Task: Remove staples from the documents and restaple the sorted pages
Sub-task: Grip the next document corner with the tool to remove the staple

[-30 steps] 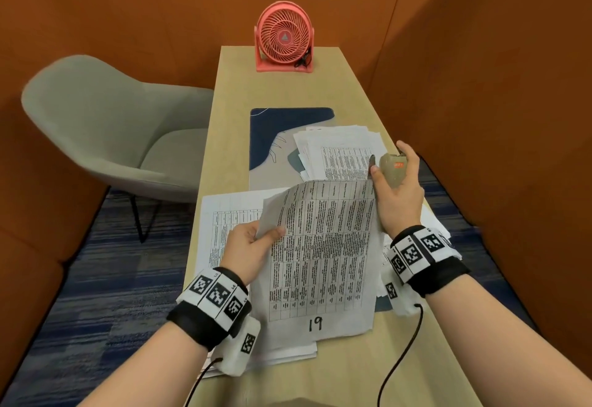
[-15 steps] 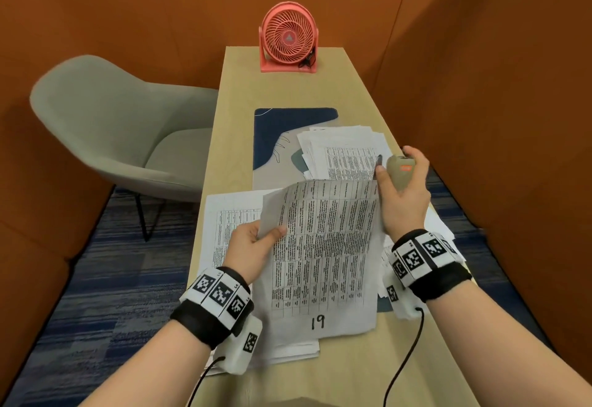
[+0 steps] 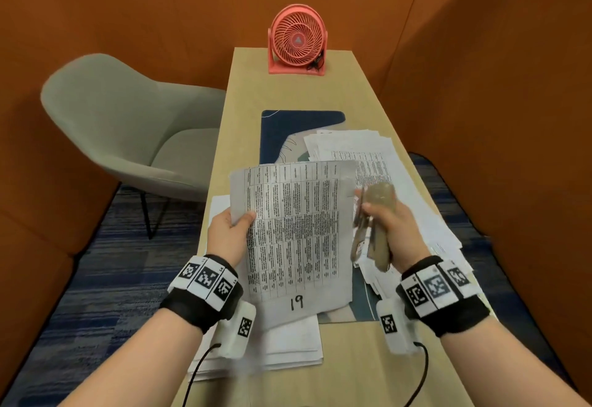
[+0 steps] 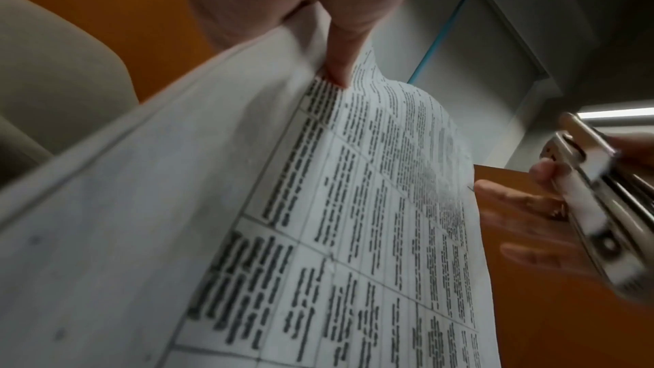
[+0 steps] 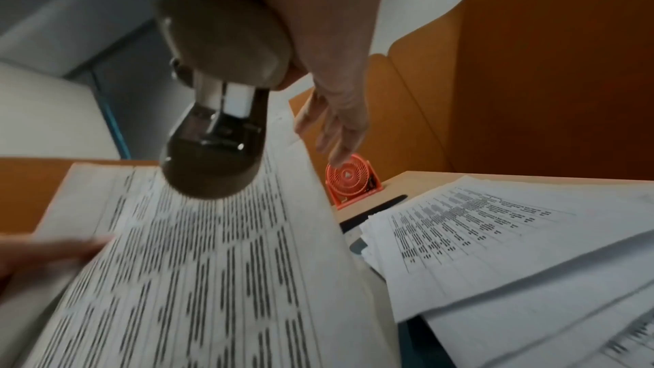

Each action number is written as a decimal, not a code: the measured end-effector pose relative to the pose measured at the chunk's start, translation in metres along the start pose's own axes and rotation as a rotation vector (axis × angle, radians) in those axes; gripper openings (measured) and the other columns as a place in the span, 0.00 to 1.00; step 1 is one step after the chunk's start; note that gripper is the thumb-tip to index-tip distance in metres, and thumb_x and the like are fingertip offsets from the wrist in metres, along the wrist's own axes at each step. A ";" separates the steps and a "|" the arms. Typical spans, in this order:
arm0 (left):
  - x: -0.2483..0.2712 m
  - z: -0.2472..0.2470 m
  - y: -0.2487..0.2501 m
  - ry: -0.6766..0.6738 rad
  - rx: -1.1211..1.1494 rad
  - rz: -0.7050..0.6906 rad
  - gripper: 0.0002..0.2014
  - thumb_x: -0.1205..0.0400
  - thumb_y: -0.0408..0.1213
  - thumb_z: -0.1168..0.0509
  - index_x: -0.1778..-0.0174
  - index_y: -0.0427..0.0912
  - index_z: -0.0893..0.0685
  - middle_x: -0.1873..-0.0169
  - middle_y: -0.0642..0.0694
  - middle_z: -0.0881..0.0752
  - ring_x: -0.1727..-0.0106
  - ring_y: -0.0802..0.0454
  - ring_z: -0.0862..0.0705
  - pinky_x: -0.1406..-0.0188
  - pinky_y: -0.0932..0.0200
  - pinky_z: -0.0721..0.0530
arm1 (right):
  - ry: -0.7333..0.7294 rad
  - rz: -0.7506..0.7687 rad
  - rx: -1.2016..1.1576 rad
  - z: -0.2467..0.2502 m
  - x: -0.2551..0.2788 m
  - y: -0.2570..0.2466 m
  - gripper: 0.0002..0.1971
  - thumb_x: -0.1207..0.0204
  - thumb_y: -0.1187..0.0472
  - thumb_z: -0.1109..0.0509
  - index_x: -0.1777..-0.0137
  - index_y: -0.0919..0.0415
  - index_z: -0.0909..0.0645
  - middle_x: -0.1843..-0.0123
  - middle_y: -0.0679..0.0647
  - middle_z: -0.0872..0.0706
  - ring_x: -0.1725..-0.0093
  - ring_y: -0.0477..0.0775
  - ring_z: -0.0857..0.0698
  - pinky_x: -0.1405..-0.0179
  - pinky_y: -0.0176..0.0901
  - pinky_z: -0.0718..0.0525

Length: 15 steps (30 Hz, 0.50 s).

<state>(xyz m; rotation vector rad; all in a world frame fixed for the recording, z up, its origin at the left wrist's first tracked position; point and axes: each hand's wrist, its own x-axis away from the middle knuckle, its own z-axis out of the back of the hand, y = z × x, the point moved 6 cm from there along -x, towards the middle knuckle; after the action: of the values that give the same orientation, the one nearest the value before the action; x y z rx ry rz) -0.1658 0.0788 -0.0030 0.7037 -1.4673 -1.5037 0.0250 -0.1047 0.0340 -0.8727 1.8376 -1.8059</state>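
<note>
A printed document marked "19" is lifted off the table, and my left hand pinches its left edge between thumb and fingers. The left wrist view shows that thumb pressed on the printed sheet. My right hand grips a tan stapler, held upright just beside the document's right edge. The right wrist view has the stapler over the page, with some fingers stretched past the paper's edge. Its metal underside shows in the left wrist view.
A loose pile of printed sheets lies at the right on a blue desk mat. Another paper stack lies under the held document. A pink fan stands at the table's far end, and a grey chair at the left.
My right hand has drawn the stapler back from the document's top right corner and turned it upright beside the right edge. The left hand has raised the document.
</note>
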 end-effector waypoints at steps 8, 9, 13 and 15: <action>-0.018 0.022 -0.016 0.023 -0.049 0.083 0.15 0.18 0.31 0.38 0.35 0.33 0.20 0.48 0.43 0.16 0.45 0.46 0.18 0.44 0.55 0.23 | -0.091 -0.121 0.114 -0.033 -0.003 0.029 0.15 0.25 0.73 0.32 0.40 0.61 0.25 0.58 0.54 0.19 0.69 0.40 0.17 0.71 0.30 0.20; -0.019 0.024 -0.017 0.030 -0.055 0.088 0.15 0.18 0.31 0.38 0.36 0.33 0.20 0.50 0.43 0.16 0.46 0.46 0.18 0.46 0.56 0.23 | -0.106 -0.115 0.137 -0.036 -0.004 0.028 0.10 0.25 0.73 0.32 0.46 0.62 0.23 0.62 0.53 0.20 0.72 0.39 0.18 0.72 0.28 0.21; -0.023 0.029 -0.020 0.042 -0.031 0.109 0.14 0.18 0.30 0.38 0.37 0.32 0.20 0.49 0.41 0.16 0.49 0.46 0.18 0.48 0.57 0.24 | -0.102 -0.111 0.089 -0.042 -0.007 0.026 0.07 0.27 0.71 0.29 0.53 0.65 0.23 0.70 0.50 0.19 0.77 0.39 0.19 0.78 0.31 0.22; -0.024 0.030 -0.021 0.044 -0.009 0.120 0.14 0.18 0.29 0.38 0.36 0.32 0.20 0.49 0.41 0.16 0.49 0.48 0.18 0.48 0.57 0.24 | -0.092 -0.118 0.070 -0.043 -0.009 0.026 0.05 0.24 0.73 0.32 0.51 0.68 0.23 0.71 0.50 0.19 0.78 0.40 0.19 0.79 0.32 0.22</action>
<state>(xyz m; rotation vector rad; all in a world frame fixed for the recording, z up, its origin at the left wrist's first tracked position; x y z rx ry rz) -0.1862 0.1119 -0.0241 0.6285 -1.4429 -1.3948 -0.0017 -0.0681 0.0104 -1.0399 1.6882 -1.8557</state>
